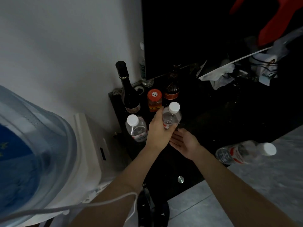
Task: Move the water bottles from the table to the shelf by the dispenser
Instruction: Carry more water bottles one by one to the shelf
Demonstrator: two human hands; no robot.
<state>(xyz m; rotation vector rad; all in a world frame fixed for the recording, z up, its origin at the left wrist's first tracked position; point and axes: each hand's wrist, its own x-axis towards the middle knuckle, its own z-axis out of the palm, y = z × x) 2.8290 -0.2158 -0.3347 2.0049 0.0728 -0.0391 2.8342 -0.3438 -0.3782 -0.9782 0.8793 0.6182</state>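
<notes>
While the right hand point(185, 143) lies open, the left hand point(159, 130) grips a water bottle point(171, 117).

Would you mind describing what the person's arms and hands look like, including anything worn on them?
Both forearms are bare, with no sleeves in view. The left hand and right hand wear no gloves, and no rings or watch can be seen. A thin white cord crosses the left forearm.

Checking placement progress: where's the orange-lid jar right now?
Head view, centre: the jar stands on the dark shelf between the wine bottle and the brown bottle, just behind the water bottle in the left hand.
</notes>
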